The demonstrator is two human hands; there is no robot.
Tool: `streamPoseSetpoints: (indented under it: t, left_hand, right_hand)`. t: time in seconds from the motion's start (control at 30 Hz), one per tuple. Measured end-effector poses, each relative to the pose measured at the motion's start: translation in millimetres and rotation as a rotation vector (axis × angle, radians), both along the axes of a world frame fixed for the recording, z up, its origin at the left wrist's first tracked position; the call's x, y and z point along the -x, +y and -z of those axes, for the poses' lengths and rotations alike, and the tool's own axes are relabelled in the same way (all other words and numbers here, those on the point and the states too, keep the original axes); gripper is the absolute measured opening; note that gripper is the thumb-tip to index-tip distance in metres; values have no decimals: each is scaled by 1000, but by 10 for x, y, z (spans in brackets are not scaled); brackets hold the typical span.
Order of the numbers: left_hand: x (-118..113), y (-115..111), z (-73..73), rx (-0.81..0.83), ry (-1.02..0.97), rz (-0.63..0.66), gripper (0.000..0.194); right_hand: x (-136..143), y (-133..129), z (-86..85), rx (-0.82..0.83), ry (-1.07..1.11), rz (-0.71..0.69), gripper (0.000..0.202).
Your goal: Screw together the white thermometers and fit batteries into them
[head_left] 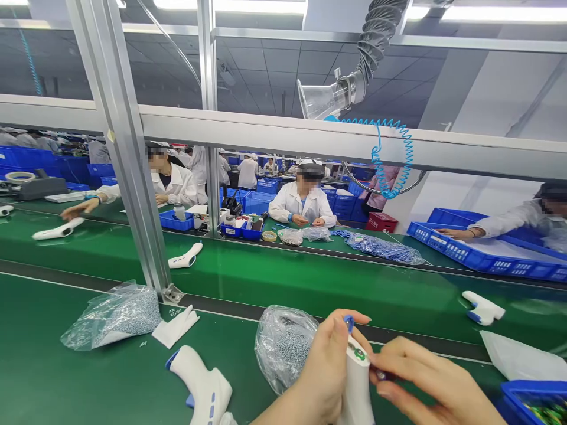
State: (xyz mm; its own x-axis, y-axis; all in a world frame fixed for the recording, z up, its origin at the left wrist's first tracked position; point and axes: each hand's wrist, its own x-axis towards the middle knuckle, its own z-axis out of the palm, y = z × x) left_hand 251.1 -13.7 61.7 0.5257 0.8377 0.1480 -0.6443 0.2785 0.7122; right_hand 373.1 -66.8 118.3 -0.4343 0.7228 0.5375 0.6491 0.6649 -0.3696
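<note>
Left hand, ours, lower middle of the frame: wrapped about one white device, which we hold roughly upright, its end face turned up and showing a round green part. One blue piece shows at the same hand's fingers.

Right hand, ours, lower right: thumb and forefinger pinching a small dark piece beside the device; too small for us to identify.

Handling, by our judgement: device light, its shell stiff and smooth, liable to slide in dry fingers; green part likely the delicate spot. Best hold: round the white sides, well below the end face.

Also listed, lower half: one clear bag of small metallic pieces, just beside our left hand; one second bag of like pieces, at left; one folded white paper beside it; one blue-trimmed unit, bottom left of centre, on the green bench; one blue bin, lower right corner, green items inside.

Mid-frame: one white unit at right; one co-worker beyond, in white, hands near each other.
</note>
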Motion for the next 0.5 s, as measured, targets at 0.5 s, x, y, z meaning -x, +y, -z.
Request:
streamPoseSetpoints:
  t: [0.5]
  left_hand:
    - [-10, -31, 43, -194, 66, 32, 66]
  right_hand:
    - [114, 27, -60, -33, 320, 178, 6]
